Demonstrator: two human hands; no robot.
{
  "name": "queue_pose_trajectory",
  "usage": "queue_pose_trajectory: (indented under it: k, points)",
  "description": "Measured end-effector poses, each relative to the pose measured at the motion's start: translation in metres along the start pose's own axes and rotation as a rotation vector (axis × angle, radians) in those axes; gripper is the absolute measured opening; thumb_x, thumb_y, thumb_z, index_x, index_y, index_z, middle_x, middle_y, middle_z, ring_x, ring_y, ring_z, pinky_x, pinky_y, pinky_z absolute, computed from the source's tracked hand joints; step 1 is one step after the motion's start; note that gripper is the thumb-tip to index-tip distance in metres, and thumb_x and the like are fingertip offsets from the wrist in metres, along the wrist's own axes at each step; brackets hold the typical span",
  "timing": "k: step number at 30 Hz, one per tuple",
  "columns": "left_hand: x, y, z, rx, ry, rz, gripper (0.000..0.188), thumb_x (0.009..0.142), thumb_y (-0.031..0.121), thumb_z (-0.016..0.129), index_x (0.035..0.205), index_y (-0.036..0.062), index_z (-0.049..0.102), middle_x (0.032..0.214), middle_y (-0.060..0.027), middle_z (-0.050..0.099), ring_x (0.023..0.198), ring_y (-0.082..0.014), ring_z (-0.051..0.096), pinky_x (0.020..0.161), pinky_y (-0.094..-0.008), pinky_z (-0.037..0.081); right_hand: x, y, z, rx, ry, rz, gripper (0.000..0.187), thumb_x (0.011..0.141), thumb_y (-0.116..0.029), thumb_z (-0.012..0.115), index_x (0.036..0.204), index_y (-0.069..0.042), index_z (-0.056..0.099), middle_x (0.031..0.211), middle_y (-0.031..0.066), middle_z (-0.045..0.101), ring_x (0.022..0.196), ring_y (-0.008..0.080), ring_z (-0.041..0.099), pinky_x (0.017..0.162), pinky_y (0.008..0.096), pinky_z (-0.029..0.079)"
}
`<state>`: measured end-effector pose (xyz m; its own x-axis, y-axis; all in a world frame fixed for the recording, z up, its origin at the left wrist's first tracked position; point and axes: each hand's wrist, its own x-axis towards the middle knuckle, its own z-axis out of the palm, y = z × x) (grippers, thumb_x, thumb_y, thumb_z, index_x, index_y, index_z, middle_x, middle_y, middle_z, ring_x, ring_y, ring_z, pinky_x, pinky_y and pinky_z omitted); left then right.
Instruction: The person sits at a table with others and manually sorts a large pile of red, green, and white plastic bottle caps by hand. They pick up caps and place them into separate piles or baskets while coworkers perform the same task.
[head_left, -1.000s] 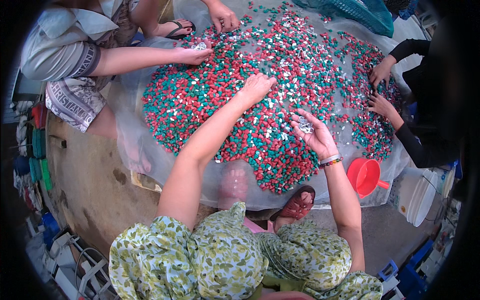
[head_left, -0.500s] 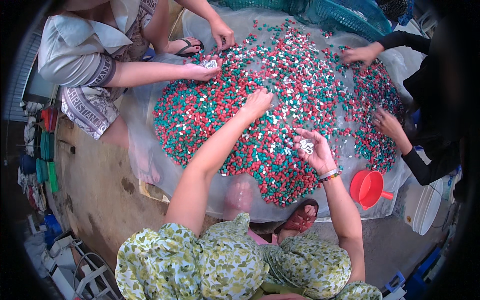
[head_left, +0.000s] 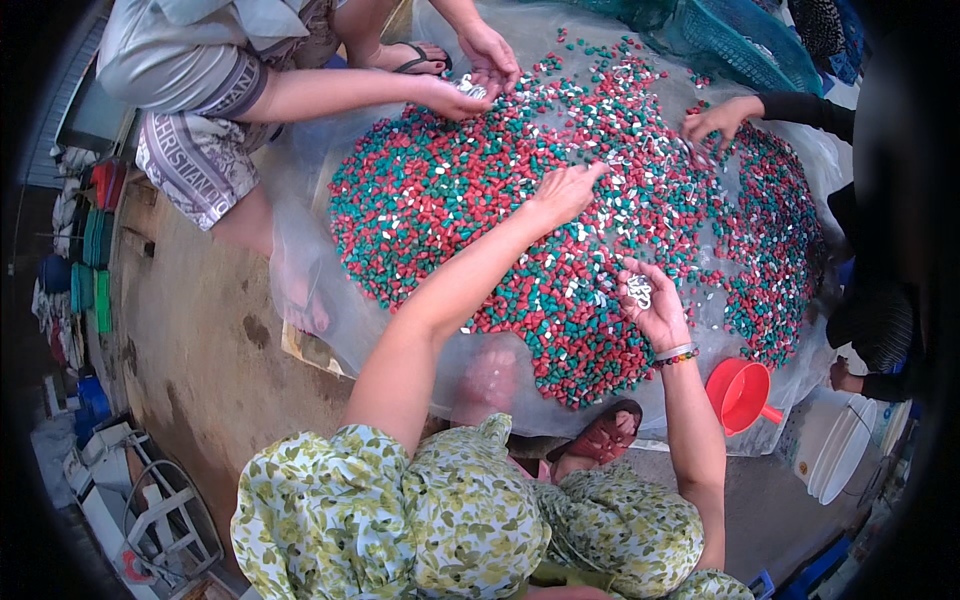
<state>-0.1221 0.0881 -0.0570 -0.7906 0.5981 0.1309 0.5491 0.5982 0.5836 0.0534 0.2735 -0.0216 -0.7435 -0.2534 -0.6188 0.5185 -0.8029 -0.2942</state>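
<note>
A broad heap of small red, green and white plastic pieces (head_left: 440, 230) lies on clear plastic sheeting. Over its middle reaches my left hand (head_left: 568, 192), palm down, index finger stretched out onto the pieces and the other fingers partly curled. Nothing shows in that hand; its thumb is hidden. My right hand (head_left: 655, 310) is turned palm up at the heap's near right edge. Its fingers curl round a small bunch of thin white curved plastic pieces (head_left: 638, 291). Similar thin white pieces (head_left: 628, 165) lie among the others, past my left fingertip.
Across at the left, a person's cupped hand (head_left: 460, 97) holds white pieces, their other hand beside it. Another person's hand (head_left: 722, 122) touches the heap at right. A red scoop (head_left: 740, 398) sits near my right forearm; a white bucket (head_left: 842, 450) and teal basket (head_left: 735, 50) stand beyond the heap.
My left hand has moved right and away from me, its index finger now extended. The left person's hands have come together. The right person's nearer hand has drawn back from the heap.
</note>
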Motion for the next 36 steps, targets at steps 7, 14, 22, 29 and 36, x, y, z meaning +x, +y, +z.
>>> queue_pose_trajectory:
  k: [7, 14, 22, 29, 36]
  points:
    - [0.005, 0.003, 0.028, 0.306, -0.137, 0.171, 0.005, 0.077, 0.0, 0.056, 0.079, -0.0022, 0.061, 0.099, -0.0185, 0.058, 0.092, -0.0356, 0.064, 0.075, -0.0446, 0.055, 0.001, 0.001, 0.005, -0.03, 0.017, -0.013, 0.033, 0.096, -0.021, 0.046, 0.117, 0.004, 0.051, 0.09, 0.0155, 0.062, 0.073, 0.0259, 0.064, 0.052, 0.0266, 0.056]
    - [0.002, 0.022, 0.011, 0.156, 0.058, 0.105, 0.009, 0.083, 0.006, 0.053, 0.088, -0.0015, 0.056, 0.093, -0.0179, 0.056, 0.085, -0.0371, 0.062, 0.069, -0.0468, 0.053, -0.002, 0.0, 0.0, -0.029, 0.037, -0.025, 0.035, 0.098, -0.027, 0.044, 0.117, 0.001, 0.052, 0.099, 0.0159, 0.063, 0.085, 0.0302, 0.065, 0.074, 0.0395, 0.058]
    - [-0.058, 0.122, -0.015, 0.033, -0.042, 0.432, 0.018, 0.076, 0.012, 0.063, 0.091, 0.0063, 0.057, 0.089, -0.0075, 0.058, 0.09, -0.0251, 0.062, 0.07, -0.039, 0.054, -0.018, 0.011, 0.001, 0.013, 0.027, -0.063, 0.048, 0.1, -0.041, 0.035, 0.127, -0.003, 0.047, 0.119, 0.0158, 0.059, 0.107, 0.0292, 0.06, 0.091, 0.0502, 0.05]
    - [-0.052, 0.139, -0.025, -0.139, 0.102, 0.529, 0.021, 0.076, 0.01, 0.063, 0.097, 0.0092, 0.062, 0.094, -0.005, 0.062, 0.091, -0.0226, 0.062, 0.079, -0.0371, 0.052, -0.017, 0.0, -0.025, 0.088, 0.073, -0.118, 0.027, 0.097, -0.028, 0.046, 0.108, -0.005, 0.055, 0.094, 0.0104, 0.065, 0.074, 0.021, 0.066, 0.047, 0.0267, 0.053]
    - [0.021, 0.039, 0.002, -0.121, -0.006, 0.111, 0.023, 0.081, 0.001, 0.053, 0.098, 0.0016, 0.068, 0.088, -0.0173, 0.069, 0.086, -0.0316, 0.067, 0.078, -0.0417, 0.053, -0.014, 0.001, -0.017, 0.045, 0.107, -0.055, 0.023, 0.095, -0.022, 0.054, 0.104, -0.001, 0.056, 0.079, 0.0101, 0.061, 0.058, 0.0173, 0.056, 0.036, 0.0204, 0.038]
